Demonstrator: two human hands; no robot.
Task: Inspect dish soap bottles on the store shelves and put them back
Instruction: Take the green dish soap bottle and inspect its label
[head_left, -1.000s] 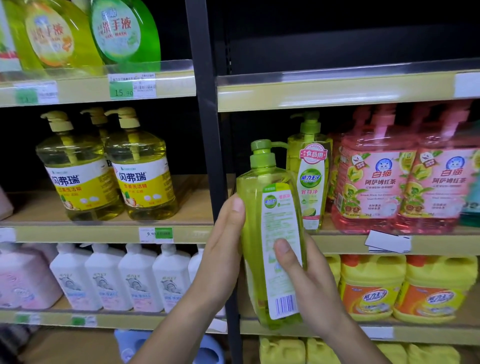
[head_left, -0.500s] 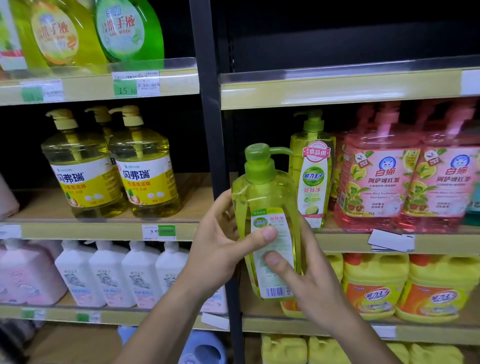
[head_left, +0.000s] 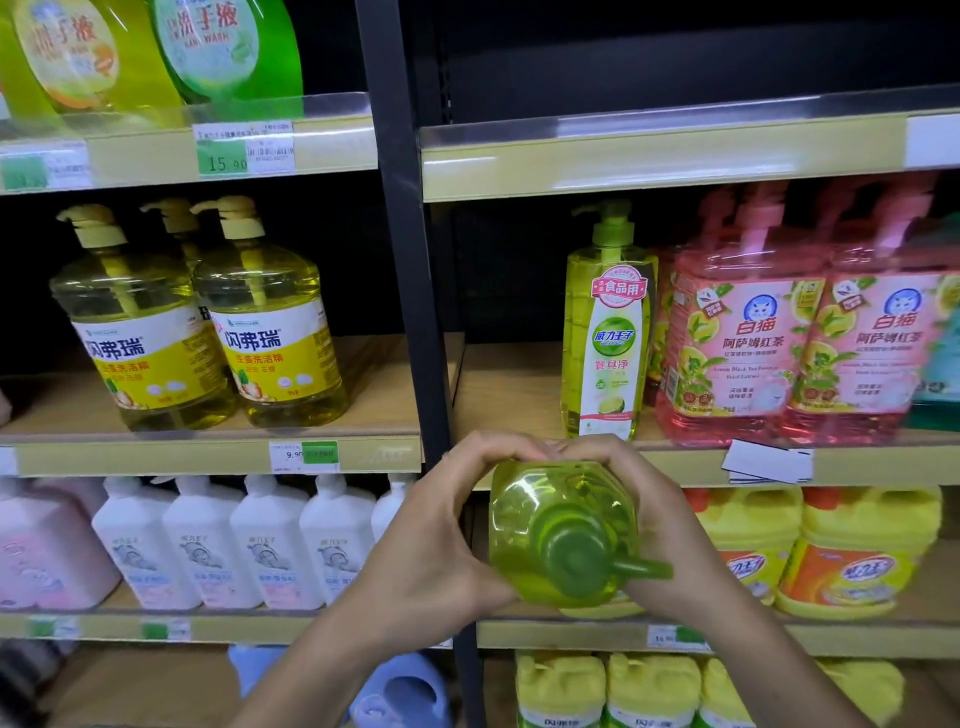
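Bottle tipped pump-first toward shopper, gap waiting on shelf behind

Hands meet around a green soap bottle (head_left: 563, 535) held in front of the store shelving, clear of every shelf. The left hand (head_left: 441, 525) wraps the bottle's left side and the right hand (head_left: 657, 525) its right, fingers curled over the far end so that the fingertips nearly touch above it; both hands are closed on the plastic. The bottle lies almost flat, its long axis running from the camera toward the shelves, with the pump cap nearest the viewer and the spout pointing to the right. Its base, hidden behind the fingers, faces the rack.

Just beyond the knuckles runs the front edge of the middle shelf (head_left: 519, 400), where bare wood shows between the black upright (head_left: 410, 291) and a matching bottle (head_left: 605, 332) standing beside the pink jugs (head_left: 789, 338). That gap lies up and away from the hands, slightly nearer the left one.

Returning the bottle there would appear to call for swinging the pump upward until the base points down, then lifting it over the shelf lip. The neighbouring bottle stands close enough to be knocked.
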